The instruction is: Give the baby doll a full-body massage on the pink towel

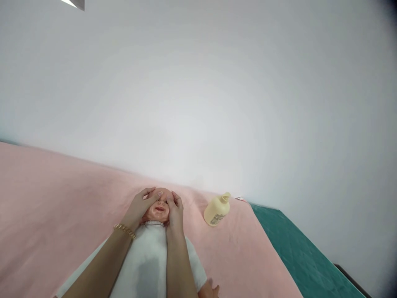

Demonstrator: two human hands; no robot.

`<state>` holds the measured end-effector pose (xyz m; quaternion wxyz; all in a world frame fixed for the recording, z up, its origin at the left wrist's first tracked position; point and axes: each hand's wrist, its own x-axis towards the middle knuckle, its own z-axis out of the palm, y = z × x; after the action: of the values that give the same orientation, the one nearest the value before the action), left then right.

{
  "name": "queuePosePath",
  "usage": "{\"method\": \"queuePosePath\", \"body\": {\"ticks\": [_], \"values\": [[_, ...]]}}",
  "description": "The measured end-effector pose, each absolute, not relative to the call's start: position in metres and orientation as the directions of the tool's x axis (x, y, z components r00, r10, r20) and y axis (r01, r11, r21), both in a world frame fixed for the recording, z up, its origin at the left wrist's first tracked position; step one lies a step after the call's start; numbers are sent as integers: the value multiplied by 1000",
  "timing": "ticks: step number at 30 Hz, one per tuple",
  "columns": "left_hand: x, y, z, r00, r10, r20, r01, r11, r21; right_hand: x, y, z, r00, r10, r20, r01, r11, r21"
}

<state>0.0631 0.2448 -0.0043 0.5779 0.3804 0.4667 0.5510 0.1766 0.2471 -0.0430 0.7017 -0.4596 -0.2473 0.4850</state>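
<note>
A baby doll (160,209) in a white top lies on its back on a pink sheet, its head toward the wall. My left hand (140,207), with a gold chain bracelet at the wrist, cups one side of the doll's head. On the opposite side my right hand (175,212) holds the head too. Both thumbs press on the upper face near the eyes, while the fingers curve round the sides. My forearms cover part of the doll's body. One small doll hand (213,289) shows at the bottom edge.
A pale yellow pump bottle (216,210) stands to the right of the doll, on the pink sheet (245,256). Farther right is a green mattress (297,244) with a dark rail (350,278) beside it. Behind everything rises a white wall (198,91).
</note>
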Motion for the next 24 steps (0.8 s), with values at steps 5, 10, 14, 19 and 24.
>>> {"method": "queuePosePath", "body": {"ticks": [5, 10, 14, 19, 24], "values": [[63, 247, -7, -53, 993, -109, -273, 91, 958, 177, 246, -42, 415, 904, -98, -460, 116, -880], [63, 249, -11, -69, 994, -86, -265, 65, 962, 177, 246, -40, 408, 905, -117, -488, 108, -866], [64, 251, -14, -70, 994, -80, -277, 57, 959, 177, 248, -40, 395, 908, -137, -517, 97, -850], [64, 255, -18, -89, 993, -72, -306, 42, 951, 178, 248, -39, 385, 910, -154, -544, 89, -834], [64, 258, -23, -79, 995, -63, -325, 34, 945, 179, 247, -38, 394, 905, -162, -550, 91, -830]]}}
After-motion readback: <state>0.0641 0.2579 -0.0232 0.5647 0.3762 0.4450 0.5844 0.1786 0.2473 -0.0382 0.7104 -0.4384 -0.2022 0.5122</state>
